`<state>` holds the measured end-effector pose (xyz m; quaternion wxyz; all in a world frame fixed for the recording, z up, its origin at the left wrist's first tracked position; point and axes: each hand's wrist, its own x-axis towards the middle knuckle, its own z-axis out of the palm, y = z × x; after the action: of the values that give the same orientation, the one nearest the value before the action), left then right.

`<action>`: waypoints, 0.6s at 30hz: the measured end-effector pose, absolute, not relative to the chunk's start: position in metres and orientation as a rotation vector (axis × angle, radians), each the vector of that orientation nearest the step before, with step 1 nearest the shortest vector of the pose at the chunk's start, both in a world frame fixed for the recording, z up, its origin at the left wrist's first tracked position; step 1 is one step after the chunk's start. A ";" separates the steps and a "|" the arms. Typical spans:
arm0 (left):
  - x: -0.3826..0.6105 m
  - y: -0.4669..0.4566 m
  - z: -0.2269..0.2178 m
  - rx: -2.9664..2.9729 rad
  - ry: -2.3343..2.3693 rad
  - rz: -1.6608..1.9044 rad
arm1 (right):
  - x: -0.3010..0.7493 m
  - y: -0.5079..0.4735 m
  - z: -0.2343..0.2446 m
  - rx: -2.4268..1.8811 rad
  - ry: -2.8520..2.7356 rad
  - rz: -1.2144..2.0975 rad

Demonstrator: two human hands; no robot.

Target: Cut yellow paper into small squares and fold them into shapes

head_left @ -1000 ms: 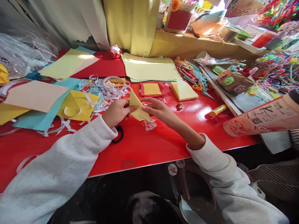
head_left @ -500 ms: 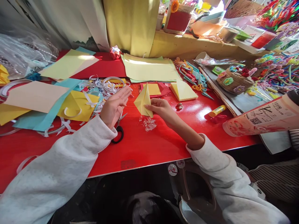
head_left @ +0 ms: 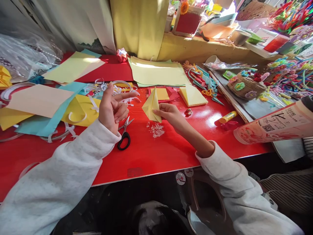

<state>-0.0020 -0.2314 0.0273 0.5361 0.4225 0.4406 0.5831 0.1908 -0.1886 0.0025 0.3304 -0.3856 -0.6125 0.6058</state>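
My right hand (head_left: 170,115) pinches a folded yellow paper (head_left: 152,105) by its lower corner and holds it upright above the red table (head_left: 151,153). My left hand (head_left: 112,107) is raised to the left of the paper, palm turned up, index finger pointing toward it, the other fingers loosely curled, holding nothing. Black-handled scissors (head_left: 124,135) lie on the table just below my left hand. A small crumpled bit of clear film (head_left: 156,130) lies under the folded paper.
Coloured paper sheets (head_left: 157,72) and white paper strips (head_left: 114,88) cover the table's far half. A yellow square pad (head_left: 192,94), a glue stick (head_left: 228,116), a small woven basket (head_left: 245,85) and a printed roll (head_left: 276,123) sit at right. A cluttered shelf runs behind.
My left hand let go of the yellow paper, lifted away to the left and turned palm up. My right hand raised the paper upright. The scissors became uncovered.
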 end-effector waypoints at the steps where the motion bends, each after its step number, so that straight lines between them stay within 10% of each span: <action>1: -0.002 -0.231 0.028 0.998 1.048 1.384 | 0.191 -0.189 0.002 -1.013 -1.604 1.585; 18: 0.007 -0.228 0.005 1.476 1.417 1.267 | 0.191 -0.190 0.003 -0.987 -1.576 1.627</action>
<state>0.0073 -0.2277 0.0049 0.3592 0.5724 0.5494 0.4914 0.1910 -0.1895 0.0032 0.3292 -0.3773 -0.6022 0.6217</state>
